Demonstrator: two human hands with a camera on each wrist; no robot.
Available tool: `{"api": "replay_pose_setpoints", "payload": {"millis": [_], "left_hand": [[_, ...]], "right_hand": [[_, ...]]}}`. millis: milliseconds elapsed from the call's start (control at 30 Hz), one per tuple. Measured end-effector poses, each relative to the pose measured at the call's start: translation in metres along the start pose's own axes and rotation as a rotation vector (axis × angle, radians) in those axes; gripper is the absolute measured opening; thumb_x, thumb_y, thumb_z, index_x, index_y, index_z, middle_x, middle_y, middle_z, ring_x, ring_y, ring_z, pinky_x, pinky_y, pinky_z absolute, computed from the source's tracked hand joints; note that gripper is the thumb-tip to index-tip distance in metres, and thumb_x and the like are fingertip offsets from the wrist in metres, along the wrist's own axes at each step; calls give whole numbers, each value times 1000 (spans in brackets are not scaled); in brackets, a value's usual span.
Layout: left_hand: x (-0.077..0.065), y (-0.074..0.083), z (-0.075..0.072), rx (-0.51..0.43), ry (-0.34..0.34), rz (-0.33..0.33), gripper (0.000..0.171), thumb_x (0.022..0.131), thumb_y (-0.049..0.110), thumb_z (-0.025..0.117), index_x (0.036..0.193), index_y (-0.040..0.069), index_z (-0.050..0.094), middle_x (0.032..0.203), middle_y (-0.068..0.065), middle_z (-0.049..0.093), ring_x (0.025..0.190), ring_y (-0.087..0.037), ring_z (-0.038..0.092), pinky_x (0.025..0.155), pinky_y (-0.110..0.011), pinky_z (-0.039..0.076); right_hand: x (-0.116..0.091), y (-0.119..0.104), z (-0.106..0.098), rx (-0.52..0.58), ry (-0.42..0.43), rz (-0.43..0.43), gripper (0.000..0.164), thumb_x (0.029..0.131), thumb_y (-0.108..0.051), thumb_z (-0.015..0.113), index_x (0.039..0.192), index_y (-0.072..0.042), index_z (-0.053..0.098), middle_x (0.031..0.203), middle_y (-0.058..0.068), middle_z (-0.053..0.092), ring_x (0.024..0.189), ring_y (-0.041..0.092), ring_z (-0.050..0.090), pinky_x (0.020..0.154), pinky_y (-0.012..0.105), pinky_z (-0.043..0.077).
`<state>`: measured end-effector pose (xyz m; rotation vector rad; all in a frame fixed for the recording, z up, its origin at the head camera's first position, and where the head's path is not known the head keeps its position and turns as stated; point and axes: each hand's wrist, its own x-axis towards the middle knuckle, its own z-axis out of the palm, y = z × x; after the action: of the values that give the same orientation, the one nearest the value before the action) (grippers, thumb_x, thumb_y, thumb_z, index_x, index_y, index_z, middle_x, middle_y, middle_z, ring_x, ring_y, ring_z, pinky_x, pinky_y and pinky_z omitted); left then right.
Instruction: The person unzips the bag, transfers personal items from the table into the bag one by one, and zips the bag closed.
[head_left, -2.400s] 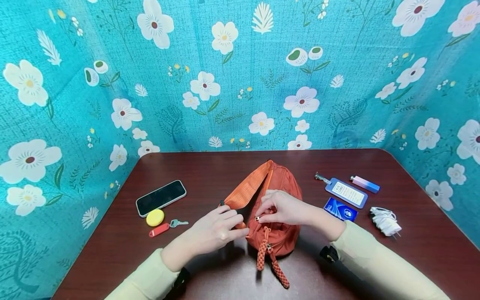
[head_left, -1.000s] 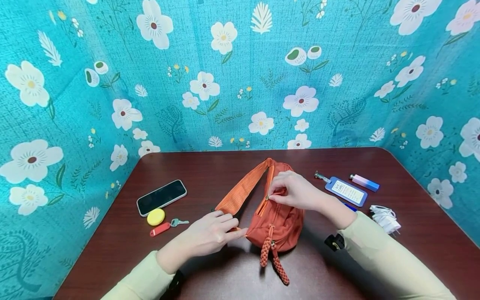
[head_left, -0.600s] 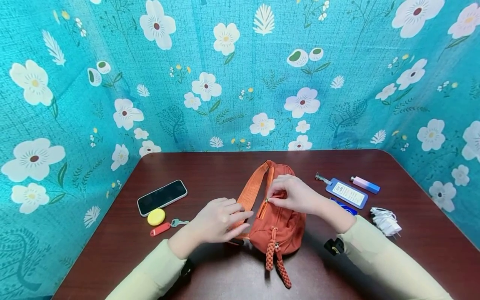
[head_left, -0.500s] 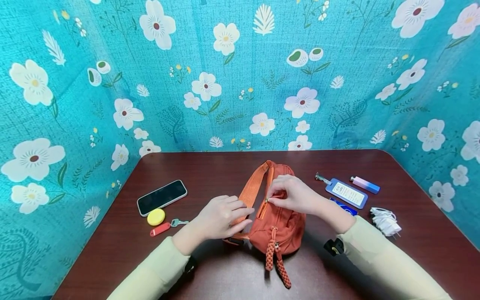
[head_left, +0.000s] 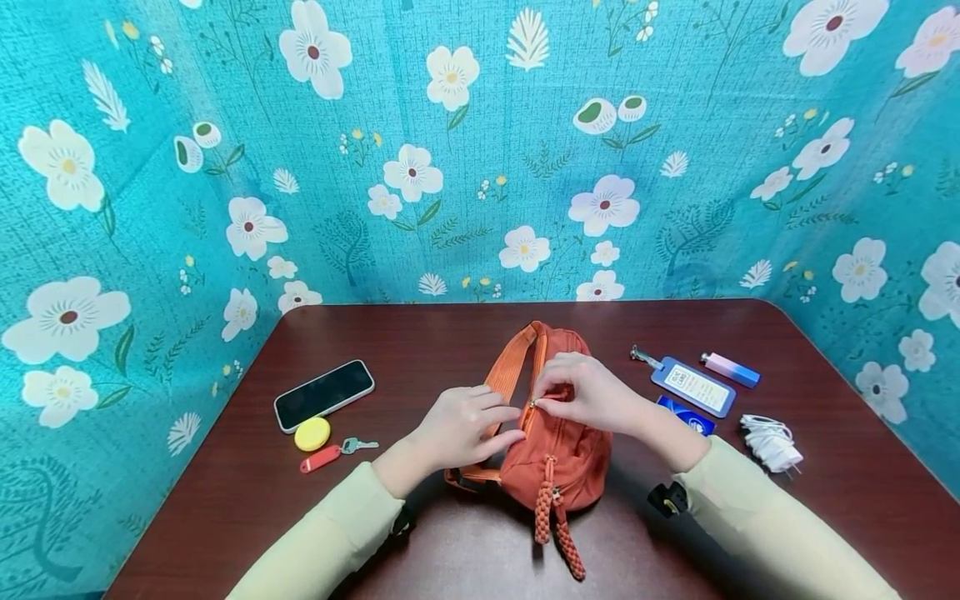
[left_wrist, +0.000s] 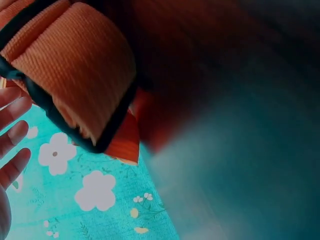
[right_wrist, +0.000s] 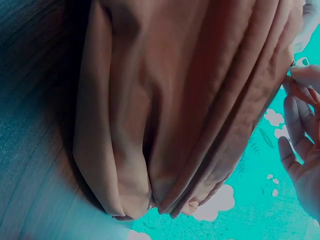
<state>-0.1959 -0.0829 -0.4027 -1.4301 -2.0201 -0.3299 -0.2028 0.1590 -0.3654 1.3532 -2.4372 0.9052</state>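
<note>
A rust-orange sling bag (head_left: 564,433) stands on the table, with two braided cord pulls (head_left: 543,512) hanging at its near end. My right hand (head_left: 588,396) pinches a small zipper pull (head_left: 533,403) on its left side between thumb and forefinger. Fingers extended, my left hand (head_left: 468,425) reaches over the strap (head_left: 510,367) to the edge beside that zipper. In the left wrist view, the folded ribbed strap end (left_wrist: 80,65) is large in front of the fingers. Creased fabric of the bag (right_wrist: 190,100) fills much of the right wrist view.
On the left lie a phone (head_left: 324,397), a round yellow case (head_left: 312,434) and a key (head_left: 359,446) with a red tag (head_left: 321,459). A badge holder (head_left: 693,387), blue packet (head_left: 686,416), pink-blue tube (head_left: 730,369) and white charger (head_left: 772,442) lie right.
My right hand first moved the zipper pull up along the bag's side and the gap there closed. My left hand has left the strap's lower end and moved right, to the zipper edge.
</note>
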Motion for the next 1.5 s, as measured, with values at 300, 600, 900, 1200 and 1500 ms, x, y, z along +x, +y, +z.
{"api": "replay_pose_setpoints", "payload": {"millis": [300, 600, 900, 1200, 1500], "left_hand": [[4, 4, 6, 15, 2, 26, 6, 86, 23, 72, 87, 17, 74, 79, 9, 64, 72, -6, 59, 65, -19, 49], [1, 7, 2, 6, 6, 64, 4, 85, 19, 74, 87, 16, 74, 78, 8, 64, 72, -6, 60, 65, -19, 50], [-1, 9, -4, -11, -4, 86, 5, 85, 19, 75, 87, 15, 74, 76, 7, 63, 68, -7, 58, 62, -20, 49], [-2, 9, -6, -7, -23, 97, 5, 85, 18, 75, 89, 15, 74, 77, 7, 63, 69, -6, 58, 63, -18, 48], [-3, 8, -5, -30, -6, 119, 5, 85, 17, 74, 90, 14, 74, 79, 7, 64, 72, -6, 60, 68, -19, 49]], "right_hand": [[-2, -1, 1, 11, 21, -33, 15, 78, -7, 80, 84, -18, 72, 85, -14, 63, 81, 6, 55, 76, 34, 44], [-2, 2, 2, 33, 14, -26, 13, 80, -9, 80, 85, -19, 73, 84, -15, 63, 79, 6, 54, 71, 30, 46], [0, 17, 0, 17, 25, 6, 5, 85, -13, 77, 85, -18, 74, 82, -15, 61, 75, 5, 52, 66, 27, 45], [4, 38, -7, -34, 40, 65, 7, 85, -10, 76, 84, -16, 74, 84, -13, 64, 77, 7, 54, 67, 30, 45], [10, 52, -16, -80, 29, 176, 12, 84, -6, 75, 83, -18, 73, 83, -11, 64, 76, 10, 53, 63, 31, 44]]}}
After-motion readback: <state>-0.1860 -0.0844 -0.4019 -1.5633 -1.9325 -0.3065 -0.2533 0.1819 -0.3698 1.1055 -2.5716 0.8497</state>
